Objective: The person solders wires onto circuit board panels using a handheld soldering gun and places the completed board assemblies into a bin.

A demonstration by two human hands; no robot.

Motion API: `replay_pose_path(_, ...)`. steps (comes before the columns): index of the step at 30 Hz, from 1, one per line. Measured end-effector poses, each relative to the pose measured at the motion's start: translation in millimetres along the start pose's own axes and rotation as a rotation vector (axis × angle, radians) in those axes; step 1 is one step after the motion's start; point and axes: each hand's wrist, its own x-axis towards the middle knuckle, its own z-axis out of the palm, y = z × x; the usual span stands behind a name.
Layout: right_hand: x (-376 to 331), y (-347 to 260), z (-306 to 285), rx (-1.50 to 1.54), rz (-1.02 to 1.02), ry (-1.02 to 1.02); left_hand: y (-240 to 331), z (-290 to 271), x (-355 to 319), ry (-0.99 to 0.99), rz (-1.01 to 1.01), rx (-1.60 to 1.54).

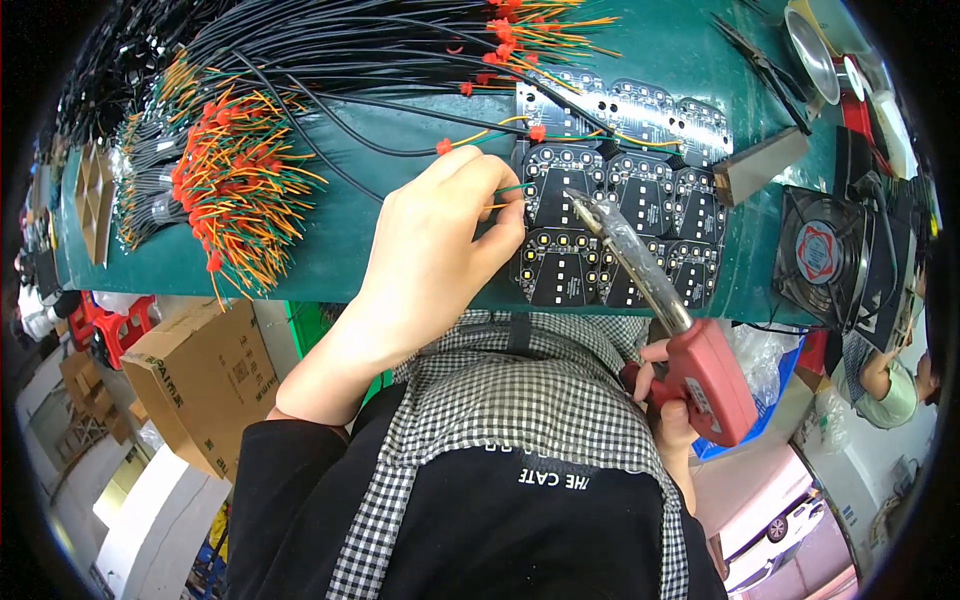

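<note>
My left hand (435, 225) pinches a thin two-core cable, its green wire (514, 187) and orange wire poking out past the fingertips. These ends reach the left edge of a panel of black circuit boards (640, 185) with rows of small pale components. My right hand (676, 425) is wrapped round the handle of a red soldering gun (708, 385). The gun's metal barrel slants up and left, and its tip lies over the upper left board, a short way right of the wire ends. Whether the tip touches the board I cannot tell.
Black cables (370, 50) and a bundle with orange and green ends (245, 185) cover the green table's left and back. At right are a metal block (762, 165), pliers (765, 70) and a fan (822, 250). A cardboard box (200, 375) stands below left; another person is far right.
</note>
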Motion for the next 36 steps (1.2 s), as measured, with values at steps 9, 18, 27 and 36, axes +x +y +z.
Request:
replay_pose_path(9, -2, 2, -2, 0.062, 0.005, -0.059, -7, -9, -6, -0.006, 0.062, -0.233)
replay_pose_path(18, -1, 1, -7, 0.18, 0.131, -0.075, 3, -7, -9, -0.046, 0.064, 0.039)
replay_pose_path(27, -3, 8, -17, 0.141, 0.143, -0.117, 4, -7, -4, -0.089, 0.106, 0.057)
replay_pose_path(36, -6, 28, -34, -0.517, -0.299, -0.257, 4, -9, -1, -0.123, 0.099, 0.067)
